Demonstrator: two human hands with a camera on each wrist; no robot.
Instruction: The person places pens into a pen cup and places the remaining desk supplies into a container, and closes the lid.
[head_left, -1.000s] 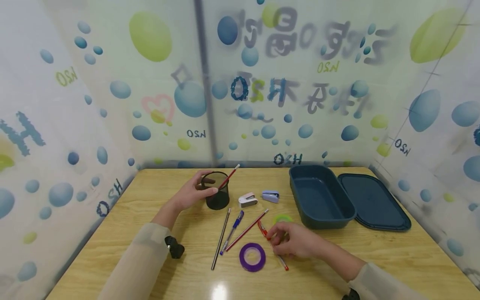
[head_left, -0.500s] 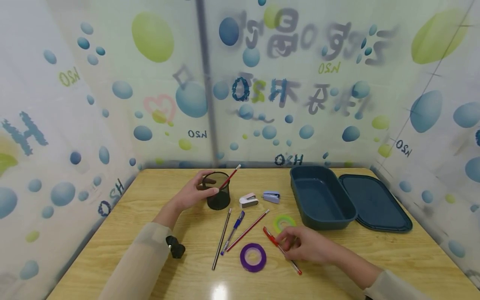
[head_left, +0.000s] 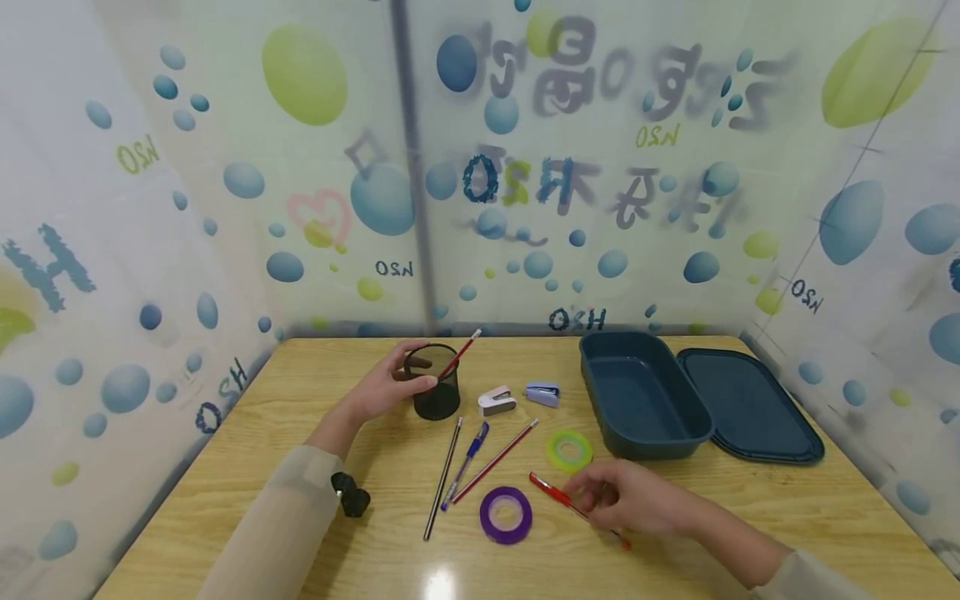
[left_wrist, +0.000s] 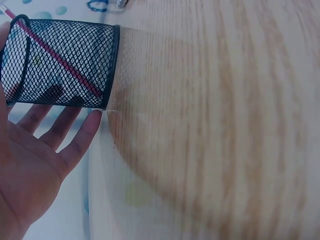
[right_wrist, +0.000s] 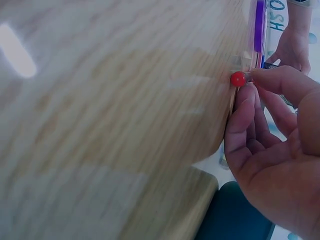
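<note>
My left hand [head_left: 375,390] holds a black mesh pen cup [head_left: 437,405] upright on the table, thumb on the near side and fingers behind. A red pencil [head_left: 468,343] leans inside the cup; its lower end shows through the mesh in the left wrist view. At the right, my right hand [head_left: 637,500] pinches a red-capped pen [head_left: 552,488] between thumb and fingers, low over the tabletop. The pen lies slanted, its cap toward the middle. In the right wrist view the pen's red end [right_wrist: 238,79] pokes out past the fingertips. Whether the pen touches the table, I cannot tell.
Between the hands lie a dark pencil [head_left: 442,479], a blue pen [head_left: 470,460], a red pencil [head_left: 495,461], purple tape [head_left: 487,518] and green tape [head_left: 555,451]. Behind are a white stapler [head_left: 495,403], a lavender stapler [head_left: 542,393], a blue box [head_left: 652,446] and its lid [head_left: 757,408].
My right hand has moved right and slightly nearer with the red pen, away from the green tape, which is now fully visible. The left hand and pen cup stay put.
</note>
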